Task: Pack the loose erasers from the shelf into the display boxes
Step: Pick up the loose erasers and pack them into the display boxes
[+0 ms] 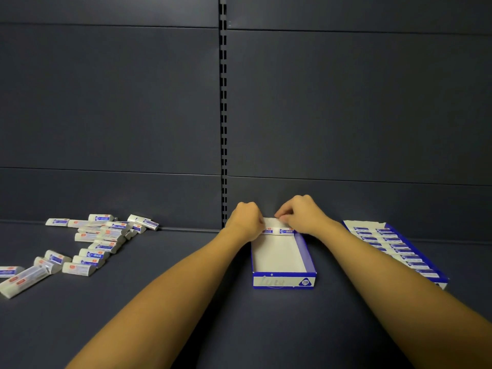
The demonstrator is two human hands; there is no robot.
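A blue and white display box stands open on the dark shelf, its white floor mostly bare. At its far end lie two white erasers with blue and red labels, side by side. My left hand curls over the left eraser at the box's far left corner. My right hand pinches at the right eraser and the far wall of the box. Several loose erasers lie scattered on the shelf to the left.
A second display box, filled with rows of erasers, stands slanted at the right. The dark back panel with a slotted upright rises right behind the hands. More erasers lie by the left edge.
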